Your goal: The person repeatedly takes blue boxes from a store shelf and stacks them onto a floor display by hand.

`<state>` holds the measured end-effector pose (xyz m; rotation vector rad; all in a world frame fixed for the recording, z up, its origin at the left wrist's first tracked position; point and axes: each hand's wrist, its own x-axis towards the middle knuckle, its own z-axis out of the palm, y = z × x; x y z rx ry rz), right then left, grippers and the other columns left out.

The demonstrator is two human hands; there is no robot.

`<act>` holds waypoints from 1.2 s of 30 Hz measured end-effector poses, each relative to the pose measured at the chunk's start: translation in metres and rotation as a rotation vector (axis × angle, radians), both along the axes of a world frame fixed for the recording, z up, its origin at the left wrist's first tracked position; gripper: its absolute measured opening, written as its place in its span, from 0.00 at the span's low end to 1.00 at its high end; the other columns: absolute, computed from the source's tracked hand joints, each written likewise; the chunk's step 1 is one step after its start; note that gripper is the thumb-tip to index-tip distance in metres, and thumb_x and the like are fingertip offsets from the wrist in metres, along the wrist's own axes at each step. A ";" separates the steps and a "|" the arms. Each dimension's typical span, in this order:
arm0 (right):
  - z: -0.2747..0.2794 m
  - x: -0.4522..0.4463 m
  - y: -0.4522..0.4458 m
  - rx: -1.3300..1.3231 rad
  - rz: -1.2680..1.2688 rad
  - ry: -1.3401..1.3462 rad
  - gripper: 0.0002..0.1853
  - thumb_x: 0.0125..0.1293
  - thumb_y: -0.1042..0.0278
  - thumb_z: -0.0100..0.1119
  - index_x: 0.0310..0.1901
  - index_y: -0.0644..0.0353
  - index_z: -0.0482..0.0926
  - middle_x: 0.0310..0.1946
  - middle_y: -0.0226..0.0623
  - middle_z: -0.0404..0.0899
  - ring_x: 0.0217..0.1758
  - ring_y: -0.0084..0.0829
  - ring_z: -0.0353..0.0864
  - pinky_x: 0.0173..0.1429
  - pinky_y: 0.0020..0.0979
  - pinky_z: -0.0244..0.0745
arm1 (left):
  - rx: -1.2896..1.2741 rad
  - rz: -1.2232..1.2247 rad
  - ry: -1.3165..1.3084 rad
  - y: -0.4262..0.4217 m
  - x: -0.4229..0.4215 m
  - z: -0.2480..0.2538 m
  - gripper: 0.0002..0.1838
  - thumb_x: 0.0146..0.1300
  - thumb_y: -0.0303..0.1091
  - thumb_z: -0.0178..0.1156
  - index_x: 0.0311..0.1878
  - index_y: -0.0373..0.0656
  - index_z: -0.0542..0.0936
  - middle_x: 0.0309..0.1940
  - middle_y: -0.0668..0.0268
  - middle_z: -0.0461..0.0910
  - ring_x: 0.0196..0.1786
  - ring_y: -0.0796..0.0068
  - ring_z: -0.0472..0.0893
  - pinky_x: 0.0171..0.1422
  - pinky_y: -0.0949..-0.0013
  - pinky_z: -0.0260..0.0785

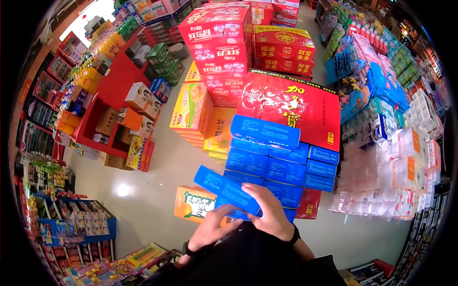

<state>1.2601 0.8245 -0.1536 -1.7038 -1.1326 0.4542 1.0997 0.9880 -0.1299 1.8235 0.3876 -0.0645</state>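
Note:
A long blue box with small white print lies slanted in front of me, its far end pointing up and left. My right hand rests on its near end, fingers bent over the top. From the left, my left hand grips the lower edge of the same box, fingers curled; part of its grip is hidden. Beyond the hands stands a stack of similar blue boxes. Another blue box lies across the top of that stack, against a large red carton with gold characters.
An orange carton sits on the floor left of my hands. Tall red-and-white cartons and yellow boxes are stacked farther back. Plastic-wrapped packs stand at right. A red shelf unit and a blue display bin are at left.

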 end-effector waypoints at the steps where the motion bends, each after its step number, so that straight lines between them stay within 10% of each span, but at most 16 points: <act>1: 0.001 0.004 -0.001 -0.009 -0.044 0.049 0.39 0.57 0.81 0.79 0.72 0.58 0.78 0.72 0.48 0.81 0.75 0.52 0.81 0.78 0.47 0.77 | 0.025 0.033 -0.006 0.000 0.003 -0.004 0.18 0.75 0.38 0.71 0.61 0.37 0.85 0.52 0.53 0.91 0.54 0.56 0.91 0.62 0.58 0.81; 8: 0.007 0.032 -0.009 0.054 -0.256 -0.114 0.24 0.56 0.81 0.78 0.56 0.58 0.87 0.66 0.40 0.87 0.69 0.50 0.84 0.75 0.46 0.78 | 0.257 0.541 -0.162 0.025 0.031 -0.030 0.05 0.70 0.22 0.72 0.41 0.34 0.84 0.39 0.58 0.89 0.42 0.62 0.92 0.51 0.64 0.83; 13: -0.001 0.045 -0.007 0.055 -0.358 -0.193 0.23 0.58 0.84 0.76 0.56 0.58 0.87 0.69 0.41 0.84 0.74 0.51 0.80 0.76 0.48 0.77 | 0.193 0.526 -0.130 0.042 0.055 -0.047 0.20 0.67 0.25 0.75 0.57 0.37 0.77 0.53 0.55 0.83 0.55 0.60 0.88 0.56 0.60 0.83; 20: -0.027 0.039 -0.005 -0.132 -0.730 -0.248 0.45 0.74 0.58 0.76 0.84 0.58 0.62 0.85 0.54 0.63 0.85 0.56 0.68 0.84 0.51 0.71 | 0.315 0.279 -0.177 0.062 0.081 -0.054 0.37 0.67 0.28 0.78 0.75 0.35 0.70 0.60 0.49 0.81 0.63 0.49 0.85 0.64 0.52 0.81; 36: -0.051 0.040 0.020 -0.179 -0.758 -0.060 0.48 0.76 0.69 0.71 0.90 0.59 0.51 0.82 0.60 0.67 0.83 0.59 0.72 0.83 0.54 0.73 | 0.233 0.172 -0.082 0.090 0.113 -0.064 0.42 0.71 0.24 0.71 0.85 0.38 0.66 0.62 0.47 0.88 0.63 0.54 0.89 0.69 0.55 0.84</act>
